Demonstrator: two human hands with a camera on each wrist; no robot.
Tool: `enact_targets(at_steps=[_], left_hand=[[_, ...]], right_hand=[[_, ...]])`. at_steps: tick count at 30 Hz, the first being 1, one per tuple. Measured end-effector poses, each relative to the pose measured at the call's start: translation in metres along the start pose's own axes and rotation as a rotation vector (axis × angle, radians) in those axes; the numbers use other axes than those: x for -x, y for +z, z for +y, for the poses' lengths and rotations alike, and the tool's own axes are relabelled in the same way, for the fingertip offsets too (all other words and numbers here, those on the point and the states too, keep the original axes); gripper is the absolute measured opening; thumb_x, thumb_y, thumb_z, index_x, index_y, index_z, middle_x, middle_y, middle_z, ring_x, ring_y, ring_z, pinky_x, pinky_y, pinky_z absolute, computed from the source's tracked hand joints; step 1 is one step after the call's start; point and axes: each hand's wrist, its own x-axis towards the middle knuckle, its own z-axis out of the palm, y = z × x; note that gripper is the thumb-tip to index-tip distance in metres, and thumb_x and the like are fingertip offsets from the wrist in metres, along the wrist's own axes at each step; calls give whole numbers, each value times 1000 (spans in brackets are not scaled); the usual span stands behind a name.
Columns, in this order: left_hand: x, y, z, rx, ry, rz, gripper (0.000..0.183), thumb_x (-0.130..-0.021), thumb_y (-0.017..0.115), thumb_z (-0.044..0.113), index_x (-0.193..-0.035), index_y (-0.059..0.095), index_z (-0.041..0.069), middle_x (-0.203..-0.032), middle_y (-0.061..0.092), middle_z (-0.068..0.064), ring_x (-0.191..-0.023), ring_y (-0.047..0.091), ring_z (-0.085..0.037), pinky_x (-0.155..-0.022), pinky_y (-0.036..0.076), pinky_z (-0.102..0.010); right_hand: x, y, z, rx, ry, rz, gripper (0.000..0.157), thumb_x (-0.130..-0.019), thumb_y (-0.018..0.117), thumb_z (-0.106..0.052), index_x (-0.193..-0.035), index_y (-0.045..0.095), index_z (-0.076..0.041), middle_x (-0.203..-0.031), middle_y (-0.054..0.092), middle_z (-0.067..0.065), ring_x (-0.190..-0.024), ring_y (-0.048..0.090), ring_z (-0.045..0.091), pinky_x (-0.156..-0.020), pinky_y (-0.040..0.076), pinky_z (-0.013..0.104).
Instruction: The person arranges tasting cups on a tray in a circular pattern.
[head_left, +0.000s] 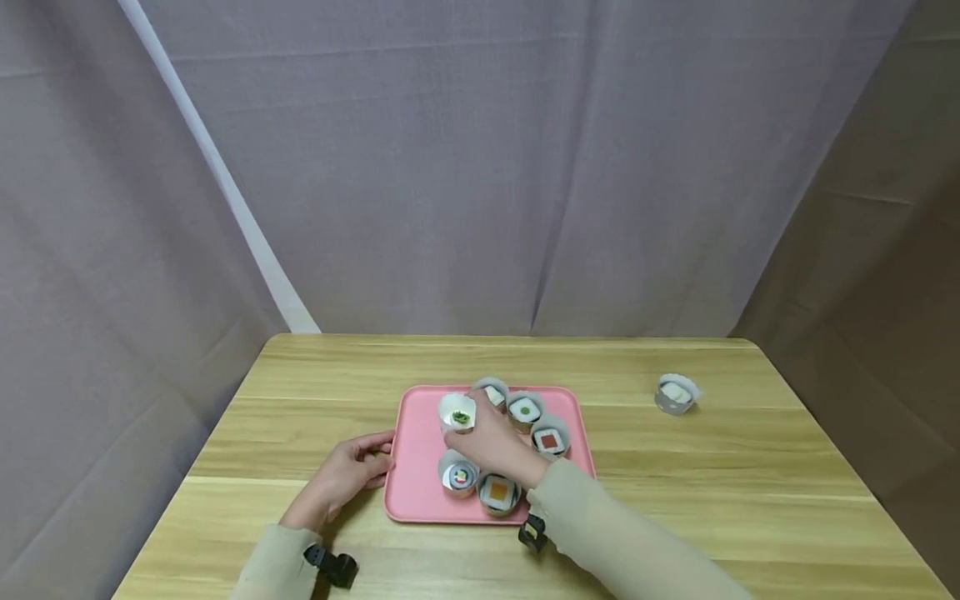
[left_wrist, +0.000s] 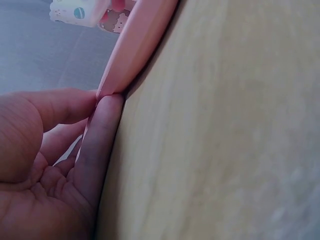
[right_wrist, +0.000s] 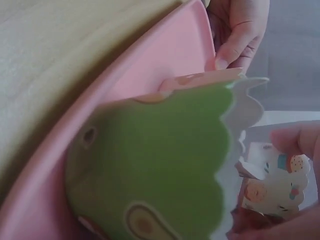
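Observation:
A pink tray [head_left: 416, 467] lies on the wooden table. My left hand [head_left: 347, 477] pinches its left rim between thumb and fingers, close over the wood in the left wrist view. With thumb and fingers on opposite sides, my right hand [head_left: 498, 437] holds a white patterned paper cup [head_left: 456, 407] with a green-topped white piece inside, at the tray's upper left. Around that hand stand several paper cups with sushi-like pieces: one with an orange square [head_left: 498, 492], one with a red square [head_left: 550, 442], one with a green dot [head_left: 525, 409]. A green avocado-print cup [right_wrist: 160, 160] fills the right wrist view.
One grey paper cup [head_left: 677, 394] with white contents stands apart at the table's back right. Another cup [head_left: 459, 477], with a round, colourful-centred piece, sits at the tray's lower left. Grey curtains [head_left: 420, 167] hang behind the table [head_left: 300, 392].

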Motion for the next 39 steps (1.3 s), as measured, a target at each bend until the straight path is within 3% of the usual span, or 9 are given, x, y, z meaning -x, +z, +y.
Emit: enact_targets(at_steps=[6,14,20,26,34,39], left_hand=[[0,0,0,-5,-4,14,48,-90,63,-2,-137,53,0,-114,56,-16,-89,59,-22,-75,58,-35],[1,1,1,-3,-2,7,48,-90,63,-1,-137,53,1,-115,56,-16,-90,59,-22,-76,58,-35],[1,1,3,4,1,0,47,-91,62,-1,-137,53,2,-114,56,-16,-90,59,-22,-77,57,-35],[1,1,2,-6,0,0,46,-91,62,-1,-137,53,2,-114,56,-16,-90,59,-22,-77,58,-36],[-1,0,0,-15,-7,-11,46,-91,62,0,-137,54,3,-114,56,-15,-90,59,-22,-77,57,-34],[0,-1,0,-15,-6,-11,47,-91,62,0,-137,53,3,-114,56,-16,-90,58,-22,-76,57,-34]], right_hand=[[2,1,0,-54,-10,-68,59,-86,72,-27,-129,40,-3,-105,56,6,-90,58,16,-80,50,36],[-3,2,-2,-39,20,-66,72,-86,72,-32,-140,34,-4,-113,57,11,-93,59,17,-84,50,39],[-5,1,-2,-42,10,-51,73,-87,70,-28,-142,31,-1,-120,55,15,-104,56,21,-90,48,42],[-8,2,6,-34,26,-77,74,-86,72,-30,-142,32,-1,-119,56,14,-102,58,21,-91,48,42],[-4,-2,8,-24,15,-146,57,-87,72,-32,-127,43,-5,-118,54,10,-104,54,20,-90,47,42],[-3,-4,11,-24,4,-165,58,-87,71,-33,-132,44,-8,-119,56,10,-103,55,19,-90,47,43]])
